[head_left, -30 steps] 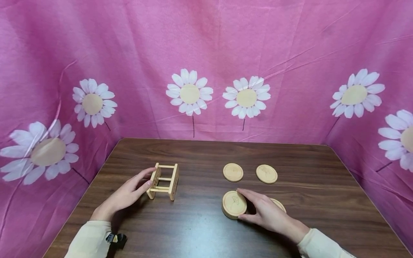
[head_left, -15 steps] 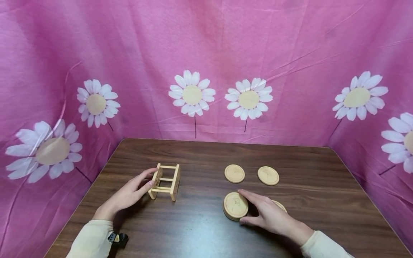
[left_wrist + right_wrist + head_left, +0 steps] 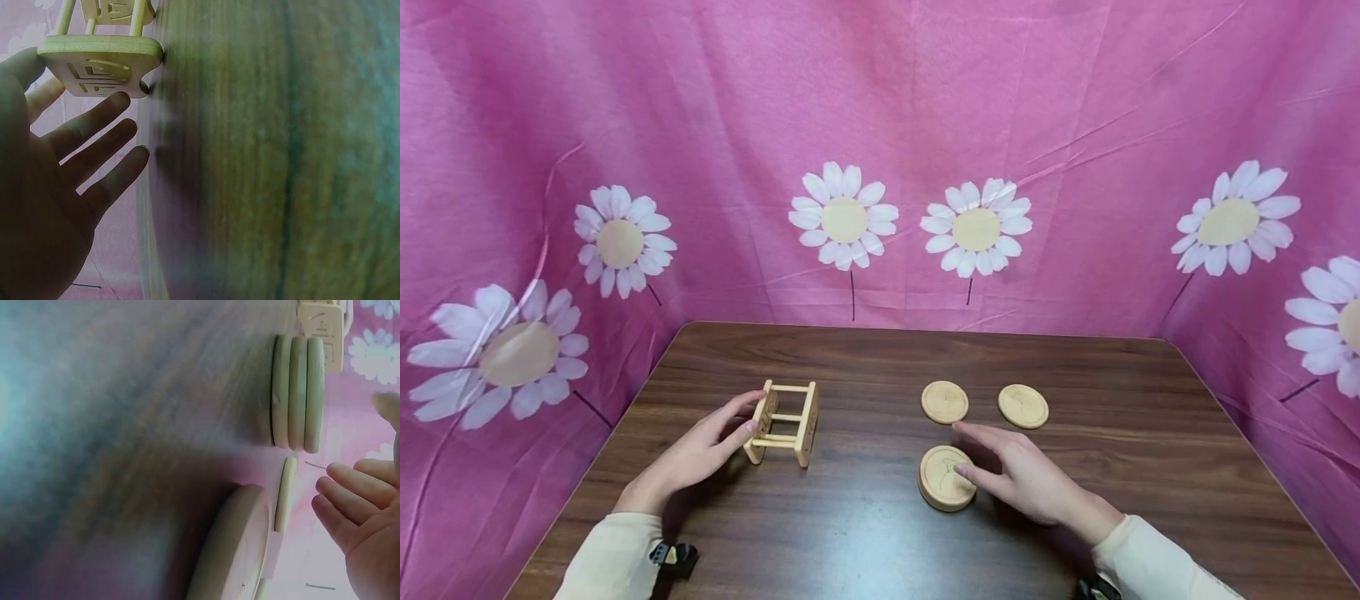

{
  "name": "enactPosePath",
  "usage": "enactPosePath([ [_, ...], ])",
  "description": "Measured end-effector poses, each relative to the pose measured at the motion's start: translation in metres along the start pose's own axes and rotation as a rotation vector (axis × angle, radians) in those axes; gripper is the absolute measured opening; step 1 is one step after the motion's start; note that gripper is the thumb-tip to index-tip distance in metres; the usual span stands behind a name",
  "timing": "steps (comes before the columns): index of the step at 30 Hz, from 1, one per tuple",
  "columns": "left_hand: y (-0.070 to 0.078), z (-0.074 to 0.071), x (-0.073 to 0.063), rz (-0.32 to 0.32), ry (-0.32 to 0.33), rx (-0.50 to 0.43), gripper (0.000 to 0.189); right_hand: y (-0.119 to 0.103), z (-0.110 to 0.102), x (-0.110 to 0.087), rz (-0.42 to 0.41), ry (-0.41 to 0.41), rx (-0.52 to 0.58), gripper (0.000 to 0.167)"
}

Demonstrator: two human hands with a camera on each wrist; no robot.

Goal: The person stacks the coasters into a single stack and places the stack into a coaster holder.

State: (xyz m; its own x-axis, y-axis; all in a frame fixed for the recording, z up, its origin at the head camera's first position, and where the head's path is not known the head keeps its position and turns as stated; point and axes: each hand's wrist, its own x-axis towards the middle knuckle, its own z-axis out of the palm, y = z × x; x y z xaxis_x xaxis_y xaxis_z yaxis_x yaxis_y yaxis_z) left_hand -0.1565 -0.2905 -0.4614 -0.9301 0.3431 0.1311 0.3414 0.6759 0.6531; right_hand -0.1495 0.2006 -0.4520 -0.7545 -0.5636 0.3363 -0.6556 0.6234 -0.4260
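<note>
A small wooden rack (image 3: 782, 421) with slatted rungs stands at the left of the table. My left hand (image 3: 696, 454) touches its near side panel with thumb and index finger; in the left wrist view the other fingers (image 3: 103, 125) are spread and straight. Right of the middle lies a stack of round wooden coasters (image 3: 942, 483), with three layers seen in the right wrist view. My right hand (image 3: 1026, 475) hovers just above and beside the stack, fingers apart and holding nothing. Its thumb overlaps the top coaster in the head view, while the right wrist view shows a gap.
Two single coasters, one left (image 3: 944, 402) and one right (image 3: 1023, 407), lie flat behind the stack. Another coaster (image 3: 234, 550) lies close to the right wrist camera, hidden under my right hand in the head view. A pink flowered cloth (image 3: 880, 100) surrounds the dark wooden table (image 3: 850, 358).
My right hand has let go of the stack's edge and lifted slightly, now covering the single coaster that showed behind it. The stack and my left hand at the rack stay in place.
</note>
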Motion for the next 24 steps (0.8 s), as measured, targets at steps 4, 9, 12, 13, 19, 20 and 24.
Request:
enactPosePath([
  [4, 0.0, 0.0, 0.0, -0.002, -0.002, 0.004, 0.049, 0.005, -0.001, 0.005, 0.044, 0.01, 0.017, 0.046],
  [9, 0.0, 0.0, 0.0, -0.002, 0.0, 0.005, 0.049, 0.012, 0.0, 0.013, 0.045, 0.032, 0.023, 0.046],
  [12, 0.0, 0.0, 0.0, 0.0, 0.001, 0.005, 0.049, 0.015, 0.001, 0.017, 0.048, 0.037, 0.031, 0.046],
  [13, 0.0, 0.0, 0.0, 0.0, 0.001, 0.005, 0.049, 0.016, 0.001, 0.018, 0.051, 0.038, 0.035, 0.046],
  [19, -0.001, 0.0, 0.0, 0.003, -0.002, 0.002, 0.049, 0.02, 0.003, 0.025, 0.049, 0.044, 0.032, 0.047],
  [20, -0.001, 0.0, 0.0, 0.005, -0.001, 0.002, 0.049, 0.021, 0.002, 0.026, 0.048, 0.045, 0.029, 0.047],
  [24, -0.001, 0.0, 0.001, 0.009, 0.004, 0.006, 0.049, 0.023, 0.0, 0.031, 0.076, 0.025, 0.022, 0.049],
])
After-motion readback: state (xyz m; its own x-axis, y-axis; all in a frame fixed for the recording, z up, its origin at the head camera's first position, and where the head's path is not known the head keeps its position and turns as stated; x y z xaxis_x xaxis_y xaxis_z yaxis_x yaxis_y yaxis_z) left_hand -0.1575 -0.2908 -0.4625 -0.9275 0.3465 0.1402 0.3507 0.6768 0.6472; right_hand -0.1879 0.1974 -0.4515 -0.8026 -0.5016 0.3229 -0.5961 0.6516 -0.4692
